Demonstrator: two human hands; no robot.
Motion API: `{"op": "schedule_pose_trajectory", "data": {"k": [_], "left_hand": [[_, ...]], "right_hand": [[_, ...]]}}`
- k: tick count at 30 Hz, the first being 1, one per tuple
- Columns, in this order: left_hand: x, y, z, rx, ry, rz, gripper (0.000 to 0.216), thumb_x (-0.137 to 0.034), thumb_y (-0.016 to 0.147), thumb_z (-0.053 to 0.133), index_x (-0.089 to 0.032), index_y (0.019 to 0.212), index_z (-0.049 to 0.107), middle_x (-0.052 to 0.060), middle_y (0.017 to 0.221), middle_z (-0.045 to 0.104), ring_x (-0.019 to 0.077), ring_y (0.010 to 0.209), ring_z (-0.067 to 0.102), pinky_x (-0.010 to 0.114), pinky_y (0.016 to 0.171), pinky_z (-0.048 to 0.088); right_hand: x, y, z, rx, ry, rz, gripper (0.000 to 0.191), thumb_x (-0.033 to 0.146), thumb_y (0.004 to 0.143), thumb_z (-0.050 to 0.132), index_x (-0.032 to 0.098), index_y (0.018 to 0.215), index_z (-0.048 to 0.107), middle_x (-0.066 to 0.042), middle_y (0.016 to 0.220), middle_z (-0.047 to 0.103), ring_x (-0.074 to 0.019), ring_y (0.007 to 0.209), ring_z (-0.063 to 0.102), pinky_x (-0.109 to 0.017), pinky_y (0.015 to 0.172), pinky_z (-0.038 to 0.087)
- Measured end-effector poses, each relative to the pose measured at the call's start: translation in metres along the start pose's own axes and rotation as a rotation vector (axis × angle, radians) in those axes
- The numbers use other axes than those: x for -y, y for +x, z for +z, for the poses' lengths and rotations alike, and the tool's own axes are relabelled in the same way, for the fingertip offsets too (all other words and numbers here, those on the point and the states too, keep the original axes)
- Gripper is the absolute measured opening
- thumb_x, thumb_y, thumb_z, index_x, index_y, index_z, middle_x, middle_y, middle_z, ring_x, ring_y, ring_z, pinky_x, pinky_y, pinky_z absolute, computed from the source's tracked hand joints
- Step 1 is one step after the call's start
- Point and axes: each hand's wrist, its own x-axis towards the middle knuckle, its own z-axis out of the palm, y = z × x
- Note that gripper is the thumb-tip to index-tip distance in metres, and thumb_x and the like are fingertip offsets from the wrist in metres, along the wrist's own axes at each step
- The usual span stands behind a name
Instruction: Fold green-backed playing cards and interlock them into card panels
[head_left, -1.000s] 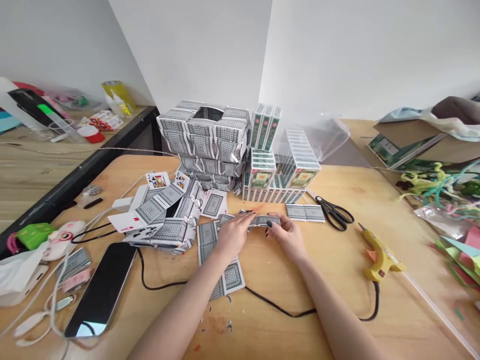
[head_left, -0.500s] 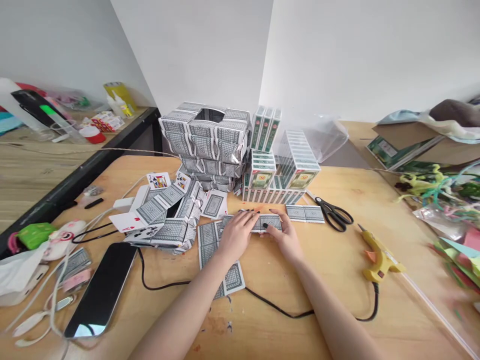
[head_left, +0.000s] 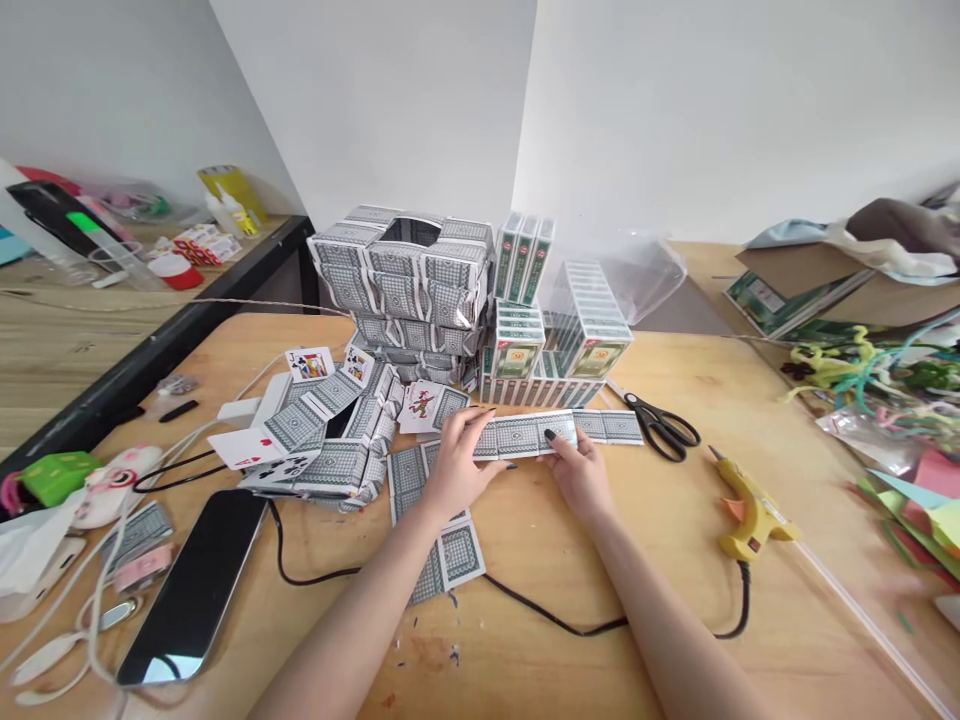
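1. Head-camera view of a cluttered wooden surface [head_left: 540, 560]. Two bare forearms reach forward to its middle.
2. The hands hold between them a strip of cards [head_left: 525, 437]: several patterned card backs joined edge to edge in a row. It sits just above the surface, in front of the boxed decks [head_left: 555, 345].
3. The left hand [head_left: 450, 465] has its grip closed on the strip's left end, fingers curled over the top edge.
4. The right hand [head_left: 581, 478] pinches the right end, with a dark-nailed thumb pressed on the card face.
5. The step in hand appears to be lining up or pressing this strip flat. Handling it further likely calls for support at both ends, since the joined cards look limp.
6. A pair of cards [head_left: 611, 427] lies just beside the strip's right end; whether they touch cannot be told.
7. Scissors [head_left: 664, 425] and a yellow glue gun [head_left: 750, 515] lie to the right.
8. A tall block of folded cards [head_left: 409, 270] stands behind, and a joker card [head_left: 421, 403] lies near the left hand.
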Motion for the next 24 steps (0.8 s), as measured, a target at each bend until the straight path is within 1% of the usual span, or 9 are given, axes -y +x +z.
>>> {"op": "schedule_pose_trajectory", "data": {"k": [4,8,10,14,17,19,21,23,24], "left_hand": [[0.003,-0.002,0.002,0.0,-0.022,-0.031,0.067,-0.03,0.072,0.066,-0.028,0.13,0.032,0.008,0.119,0.041,0.0259,0.116,0.041,0.044,0.098,0.035],[0.003,-0.002,0.002,0.017,-0.013,-0.035,0.069,-0.027,0.073,0.065,-0.029,0.131,0.03,0.008,0.121,0.04,0.0261,0.117,0.04,0.046,0.099,0.034],[0.002,-0.001,0.0,0.034,-0.014,-0.022,0.068,-0.025,0.074,0.063,-0.029,0.132,0.028,0.009,0.122,0.039,0.026,0.119,0.038,0.046,0.1,0.034],[-0.001,0.0,-0.003,0.06,-0.01,0.019,0.059,-0.022,0.077,0.057,-0.025,0.13,0.031,0.009,0.124,0.04,0.0257,0.123,0.034,0.045,0.103,0.031],[-0.002,0.0,-0.004,0.058,-0.001,0.01,0.054,-0.02,0.076,0.056,-0.023,0.126,0.036,0.009,0.123,0.041,0.0261,0.123,0.033,0.045,0.104,0.03],[-0.001,0.0,-0.004,0.054,0.001,0.004,0.053,-0.019,0.075,0.057,-0.022,0.124,0.038,0.01,0.121,0.042,0.0255,0.122,0.034,0.044,0.104,0.03],[-0.001,0.001,-0.003,0.055,0.002,0.01,0.053,-0.018,0.075,0.057,-0.02,0.124,0.038,0.01,0.121,0.042,0.0248,0.122,0.034,0.043,0.104,0.03],[-0.001,0.001,-0.004,0.058,0.007,0.029,0.053,-0.02,0.075,0.056,-0.021,0.124,0.038,0.009,0.121,0.043,0.025,0.123,0.033,0.043,0.104,0.03],[-0.002,0.001,-0.005,0.058,0.01,0.043,0.053,-0.021,0.075,0.056,-0.022,0.125,0.038,0.009,0.121,0.043,0.0254,0.123,0.033,0.044,0.104,0.029]], "right_hand": [[-0.001,-0.001,-0.001,0.013,-0.051,0.052,0.029,0.028,0.061,0.075,0.019,0.083,0.058,-0.001,0.082,0.065,-0.0165,0.069,0.062,-0.033,0.061,0.057],[-0.005,-0.001,-0.003,-0.04,-0.147,0.047,0.036,0.029,0.058,0.077,0.018,0.085,0.057,-0.002,0.084,0.066,-0.0175,0.067,0.064,-0.037,0.063,0.058],[-0.005,-0.001,-0.004,-0.04,-0.176,0.049,0.037,0.031,0.057,0.077,0.017,0.085,0.057,-0.003,0.084,0.067,-0.0183,0.067,0.064,-0.037,0.063,0.058],[-0.003,-0.001,-0.003,0.017,-0.174,0.072,0.035,0.032,0.06,0.075,0.017,0.085,0.058,-0.003,0.082,0.067,-0.0187,0.067,0.065,-0.037,0.064,0.057],[-0.002,-0.002,-0.001,0.072,-0.173,0.09,0.03,0.036,0.065,0.071,0.017,0.085,0.058,-0.003,0.079,0.067,-0.0191,0.066,0.065,-0.036,0.062,0.056],[-0.001,-0.002,0.0,0.073,-0.151,0.071,0.031,0.04,0.07,0.066,0.02,0.091,0.057,-0.003,0.083,0.066,-0.0188,0.067,0.064,-0.034,0.059,0.055],[0.001,-0.002,-0.001,0.038,-0.138,0.015,0.035,0.043,0.073,0.061,0.025,0.103,0.054,0.0,0.087,0.064,-0.0173,0.069,0.062,-0.031,0.056,0.054],[0.004,-0.001,-0.004,0.0,-0.179,-0.037,0.041,0.042,0.072,0.061,0.03,0.11,0.05,0.002,0.085,0.062,-0.0159,0.067,0.06,-0.028,0.052,0.051],[0.005,0.0,-0.006,-0.011,-0.214,-0.048,0.041,0.041,0.071,0.063,0.03,0.109,0.052,0.002,0.081,0.062,-0.0153,0.065,0.059,-0.027,0.05,0.049]]}}
